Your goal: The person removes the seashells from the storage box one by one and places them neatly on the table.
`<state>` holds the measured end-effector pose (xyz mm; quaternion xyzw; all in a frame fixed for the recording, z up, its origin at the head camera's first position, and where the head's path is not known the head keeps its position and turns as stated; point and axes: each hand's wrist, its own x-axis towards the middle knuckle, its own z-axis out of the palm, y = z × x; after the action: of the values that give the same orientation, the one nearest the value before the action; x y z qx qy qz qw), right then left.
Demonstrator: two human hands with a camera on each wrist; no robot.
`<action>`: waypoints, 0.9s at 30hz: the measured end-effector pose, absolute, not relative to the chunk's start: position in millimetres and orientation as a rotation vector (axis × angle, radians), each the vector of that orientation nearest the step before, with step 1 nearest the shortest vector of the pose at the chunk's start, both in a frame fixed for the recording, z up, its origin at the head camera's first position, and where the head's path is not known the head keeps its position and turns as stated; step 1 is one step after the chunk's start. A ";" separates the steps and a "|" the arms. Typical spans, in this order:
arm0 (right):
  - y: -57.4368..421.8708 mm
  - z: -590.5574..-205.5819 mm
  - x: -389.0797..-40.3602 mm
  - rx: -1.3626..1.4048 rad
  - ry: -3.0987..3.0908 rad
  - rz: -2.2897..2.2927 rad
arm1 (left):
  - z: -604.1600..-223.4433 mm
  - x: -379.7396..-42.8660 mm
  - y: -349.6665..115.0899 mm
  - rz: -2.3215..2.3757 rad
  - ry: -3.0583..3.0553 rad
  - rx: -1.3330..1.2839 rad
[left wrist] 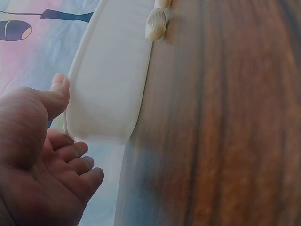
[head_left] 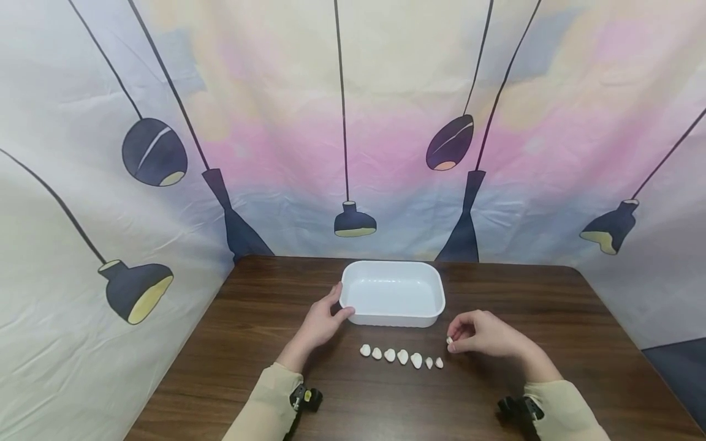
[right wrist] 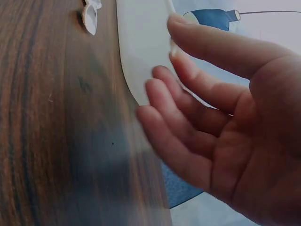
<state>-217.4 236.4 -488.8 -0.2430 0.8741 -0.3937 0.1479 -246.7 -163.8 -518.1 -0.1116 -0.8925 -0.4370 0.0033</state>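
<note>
A white rectangular dish (head_left: 393, 320) stands at the back middle of the table. At its left end my left hand (head_left: 321, 321) grips the corner, thumb at the rim and fingers along the outer side; the left wrist view shows the thumb (left wrist: 59, 94) against the dish too. Several small white seashells (head_left: 403, 356) lie in a row in front of the dish, and a ribbed shell (left wrist: 156, 24) shows in the left wrist view. Right of the row, my right hand (head_left: 488, 334) pinches a small seashell (head_left: 449, 340) between thumb and fingertips. In the right wrist view that shell is mostly hidden.
The dark brown wooden table (head_left: 265, 300) extends around the dish and shells. A cloth backdrop (head_left: 292, 141) printed with hanging lamps rises behind the table's back edge. Dark wrist cameras (head_left: 306, 398) sit on both sleeves.
</note>
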 end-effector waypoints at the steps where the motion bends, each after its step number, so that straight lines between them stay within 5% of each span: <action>1: 236.2 -489.1 -216.4 -0.709 2.490 -1.135 | -518.1 -246.7 -163.9 -1.371 -2.800 -0.347; 27: 232.6 -496.2 -206.8 -0.660 2.380 -1.049 | -518.8 -245.9 -163.9 -1.382 -2.795 -0.351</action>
<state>-206.8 232.6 -496.2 -0.2395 0.8639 -0.3806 0.2270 -245.9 -163.9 -518.8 -0.1119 -0.8908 -0.4405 0.0017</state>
